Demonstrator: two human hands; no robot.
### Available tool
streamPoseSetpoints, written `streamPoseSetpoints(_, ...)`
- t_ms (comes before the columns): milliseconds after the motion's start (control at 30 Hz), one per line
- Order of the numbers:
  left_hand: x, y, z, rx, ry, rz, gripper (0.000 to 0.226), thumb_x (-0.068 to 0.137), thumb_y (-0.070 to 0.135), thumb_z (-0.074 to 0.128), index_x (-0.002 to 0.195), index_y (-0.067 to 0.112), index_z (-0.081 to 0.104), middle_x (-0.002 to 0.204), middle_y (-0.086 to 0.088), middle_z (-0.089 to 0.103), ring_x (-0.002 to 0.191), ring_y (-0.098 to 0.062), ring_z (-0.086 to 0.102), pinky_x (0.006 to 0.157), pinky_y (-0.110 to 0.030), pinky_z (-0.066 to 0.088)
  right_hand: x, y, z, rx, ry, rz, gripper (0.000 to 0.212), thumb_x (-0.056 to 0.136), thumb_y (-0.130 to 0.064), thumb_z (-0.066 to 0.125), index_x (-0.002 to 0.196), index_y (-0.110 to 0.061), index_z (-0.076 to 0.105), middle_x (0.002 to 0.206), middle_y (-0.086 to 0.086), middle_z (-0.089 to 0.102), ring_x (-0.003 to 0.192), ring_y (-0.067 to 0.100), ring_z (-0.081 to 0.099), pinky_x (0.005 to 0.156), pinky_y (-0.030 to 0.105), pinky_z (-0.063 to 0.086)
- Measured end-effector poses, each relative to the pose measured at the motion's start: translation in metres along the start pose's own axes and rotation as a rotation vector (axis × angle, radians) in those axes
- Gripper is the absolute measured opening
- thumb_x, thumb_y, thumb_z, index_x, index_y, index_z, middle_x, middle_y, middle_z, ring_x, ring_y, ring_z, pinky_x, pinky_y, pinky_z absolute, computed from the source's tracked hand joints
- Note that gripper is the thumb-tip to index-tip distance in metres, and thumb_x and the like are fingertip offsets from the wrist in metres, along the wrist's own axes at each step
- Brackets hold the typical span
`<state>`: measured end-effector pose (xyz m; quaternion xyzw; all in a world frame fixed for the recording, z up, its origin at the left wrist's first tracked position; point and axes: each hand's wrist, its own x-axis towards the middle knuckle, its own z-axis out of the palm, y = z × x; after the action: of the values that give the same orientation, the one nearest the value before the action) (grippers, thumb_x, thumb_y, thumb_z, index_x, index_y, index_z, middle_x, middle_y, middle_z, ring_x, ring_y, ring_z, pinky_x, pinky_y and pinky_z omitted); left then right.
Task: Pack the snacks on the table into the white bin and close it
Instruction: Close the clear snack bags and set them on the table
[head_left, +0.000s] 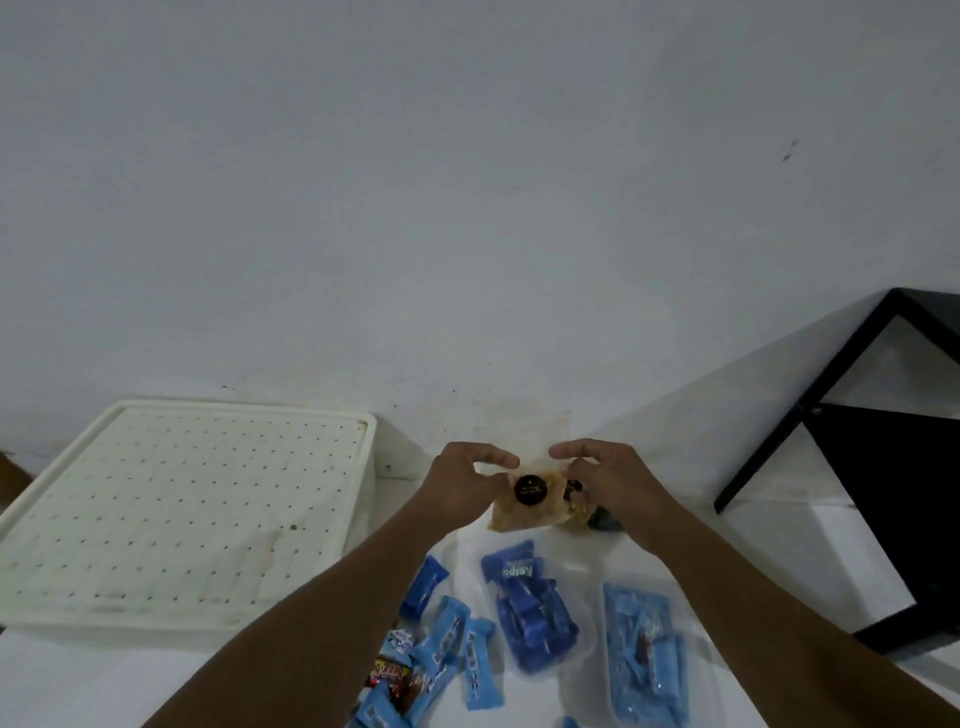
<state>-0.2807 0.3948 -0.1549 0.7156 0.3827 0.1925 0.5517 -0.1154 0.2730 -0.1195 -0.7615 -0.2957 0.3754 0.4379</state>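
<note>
While pinched along its top edge, looked thin, clear and crinkly: a snack pouch packed with crumbly tan pieces and marked with a round black sticker. Sat at lower centre of the frame, right of the white bin; could not be told whether lifted or resting on the table. Half hid a dark pack just behind it to the right.

Filled the lower left as a squarish, off-white plastic box with rounded corners: the white bin. Carried its lid flat and closed, dotted with even rows of small holes and slightly grimy.

Lay strewn along the bottom edge as slim, glossy rectangles: blue wrapped bars, with a red-brown wrapper among them. Lay flat to their right as two clear bags stuffed with blue-wrapped sweets.

Spread smooth and white under all of it: the table. Rose behind as a plain pale wall, faintly scuffed. Stood at the right edge as a black frame of straight, angular bars.

Reached in from the bottom, forearms bare. Curled the left hand and gripped the pouch's upper left between thumb and fingers. Curled the right hand likewise and gripped the upper right.
</note>
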Motion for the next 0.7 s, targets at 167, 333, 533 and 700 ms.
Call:
streamPoseSetpoints(167,0.045,-0.029,0.011,0.011,0.021,-0.065,0.021,0.082,0.014,0.077,0.094,0.031,0.073,0.106,0.002,0.074,0.089,-0.012,0.072,0.083,-0.024,0.058,0.049,0.024,0.008,0.000,-0.006,0.052,0.027,0.087,-0.012,0.059,0.102,-0.028,0.074,0.110,0.007,0.071,0.096,0.024,0.069,0.089,0.043,0.058)
streamPoseSetpoints(333,0.071,-0.057,0.022,0.018,-0.004,-0.120,0.029,0.079,0.020,0.076,0.106,0.029,0.072,0.123,0.007,0.065,0.113,-0.017,0.064,0.097,-0.037,0.054,0.080,0.049,0.019,-0.001,-0.026,0.116,0.032,0.089,-0.010,0.058,0.117,-0.022,0.068,0.110,0.005,0.068,0.092,0.021,0.068,0.078,0.033,0.058)
streamPoseSetpoints(533,0.076,-0.082,0.031,0.077,-0.047,-0.191,0.048,0.082,0.019,0.075,0.127,0.031,0.062,0.155,0.001,0.035,0.138,-0.023,0.044,0.111,-0.040,0.042,0.091,0.069,0.026,-0.032,-0.038,0.190,0.039,0.092,-0.010,0.059,0.129,-0.019,0.056,0.118,0.005,0.057,0.088,0.009,0.057,0.062,0.018,0.045)
streamPoseSetpoints(700,0.056,-0.075,0.026,0.058,-0.087,-0.252,0.047,0.084,0.021,0.076,0.128,0.029,0.062,0.140,-0.009,0.057,0.125,-0.030,0.058,0.091,-0.034,0.053,0.080,0.074,0.018,-0.084,0.048,0.197,0.039,0.088,-0.013,0.062,0.126,-0.018,0.061,0.115,0.001,0.059,0.099,0.016,0.055,0.076,0.027,0.047)
